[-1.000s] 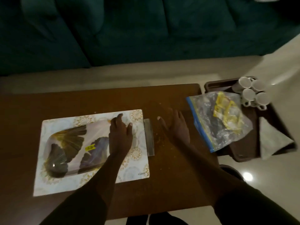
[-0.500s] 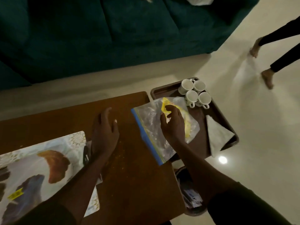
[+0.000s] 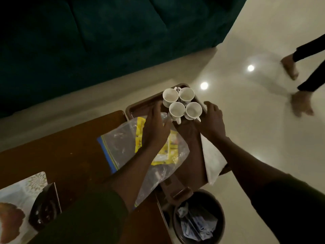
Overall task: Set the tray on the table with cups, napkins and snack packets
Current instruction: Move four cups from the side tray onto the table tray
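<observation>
Brown plastic tray (image 3: 190, 147) overhanging wooden table (image 3: 70, 152) edge, carrying four glossy white cups (image 3: 182, 105), crinkly clear packet bag (image 3: 123, 147), folded napkin (image 3: 213, 161). Left hand (image 3: 155, 128), right hand (image 3: 212, 121) flanking cups, fingers spread, gripping nothing.

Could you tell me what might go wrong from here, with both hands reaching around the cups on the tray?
1. The four cups stand packed together at the tray's far end; if the left hand and right hand lift unevenly, they may slide or tip.
2. The plastic bag of yellow packets straddles the tray and the table, so it could drag or fall.
3. The napkin overhangs the tray's edge above the bin and might slip off.
</observation>
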Tool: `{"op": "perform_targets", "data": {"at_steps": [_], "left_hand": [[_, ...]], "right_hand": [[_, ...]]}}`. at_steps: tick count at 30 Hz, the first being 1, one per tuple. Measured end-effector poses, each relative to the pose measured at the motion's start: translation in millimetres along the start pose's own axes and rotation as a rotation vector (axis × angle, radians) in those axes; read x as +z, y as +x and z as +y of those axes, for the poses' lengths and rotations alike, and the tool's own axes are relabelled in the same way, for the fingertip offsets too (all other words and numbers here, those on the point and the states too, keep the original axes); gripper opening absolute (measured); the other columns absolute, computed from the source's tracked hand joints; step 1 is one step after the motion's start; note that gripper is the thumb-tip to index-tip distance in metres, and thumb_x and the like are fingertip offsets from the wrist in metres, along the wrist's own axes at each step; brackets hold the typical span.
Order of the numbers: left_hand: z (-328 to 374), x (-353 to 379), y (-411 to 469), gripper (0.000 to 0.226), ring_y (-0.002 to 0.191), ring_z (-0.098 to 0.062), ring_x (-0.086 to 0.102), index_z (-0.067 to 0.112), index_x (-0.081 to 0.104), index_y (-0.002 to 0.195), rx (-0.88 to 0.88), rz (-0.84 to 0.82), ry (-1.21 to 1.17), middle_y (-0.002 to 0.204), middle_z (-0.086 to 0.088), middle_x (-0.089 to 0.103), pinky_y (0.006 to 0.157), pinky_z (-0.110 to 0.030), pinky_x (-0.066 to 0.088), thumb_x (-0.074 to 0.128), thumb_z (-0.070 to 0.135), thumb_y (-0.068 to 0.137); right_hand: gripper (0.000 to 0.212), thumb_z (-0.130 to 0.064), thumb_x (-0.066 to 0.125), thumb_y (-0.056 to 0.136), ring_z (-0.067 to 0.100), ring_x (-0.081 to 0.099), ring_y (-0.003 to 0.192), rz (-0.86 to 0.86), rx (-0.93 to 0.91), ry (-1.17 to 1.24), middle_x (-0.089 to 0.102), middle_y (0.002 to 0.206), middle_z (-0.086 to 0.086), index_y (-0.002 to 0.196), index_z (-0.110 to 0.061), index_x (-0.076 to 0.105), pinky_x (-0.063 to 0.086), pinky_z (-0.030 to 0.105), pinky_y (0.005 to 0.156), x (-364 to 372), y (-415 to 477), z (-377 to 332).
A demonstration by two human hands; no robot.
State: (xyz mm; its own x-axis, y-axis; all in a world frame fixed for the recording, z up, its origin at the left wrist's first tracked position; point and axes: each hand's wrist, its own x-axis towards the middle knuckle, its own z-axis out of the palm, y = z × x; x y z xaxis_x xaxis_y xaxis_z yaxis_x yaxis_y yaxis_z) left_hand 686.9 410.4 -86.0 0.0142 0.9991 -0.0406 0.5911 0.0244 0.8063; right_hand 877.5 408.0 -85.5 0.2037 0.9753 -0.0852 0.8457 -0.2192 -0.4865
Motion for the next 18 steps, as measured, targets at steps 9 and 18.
{"op": "perform_targets", "data": {"at_steps": [9, 18], "left_hand": [[10.3, 75.7, 31.6, 0.063, 0.123, -0.034, 0.048, 0.018, 0.035, 0.140, -0.094, 0.011, 0.178, 0.137, -0.012, 0.047, 0.089, -0.044, 0.046, 0.065, 0.022, 0.085], [7.2, 91.2, 36.9, 0.062, 0.122, -0.033, 0.047, 0.013, 0.042, 0.130, -0.104, 0.064, 0.232, 0.130, -0.014, 0.054, 0.090, -0.042, 0.045, 0.071, 0.028, 0.078]], "right_hand": [[0.083, -0.043, 0.075, 0.073, 0.035, 0.045, 0.117, -0.094, -0.079, 0.024, 0.050, 0.137, 0.009, 0.140, -0.012, 0.037, 0.045, 0.045, 0.090, 28.4, 29.5, 18.9], [0.063, -0.037, 0.074, 0.074, 0.033, 0.051, 0.112, -0.083, -0.037, 0.109, 0.058, 0.126, 0.009, 0.127, -0.014, 0.049, 0.046, 0.039, 0.084, 28.8, 23.2, 28.8]]}}
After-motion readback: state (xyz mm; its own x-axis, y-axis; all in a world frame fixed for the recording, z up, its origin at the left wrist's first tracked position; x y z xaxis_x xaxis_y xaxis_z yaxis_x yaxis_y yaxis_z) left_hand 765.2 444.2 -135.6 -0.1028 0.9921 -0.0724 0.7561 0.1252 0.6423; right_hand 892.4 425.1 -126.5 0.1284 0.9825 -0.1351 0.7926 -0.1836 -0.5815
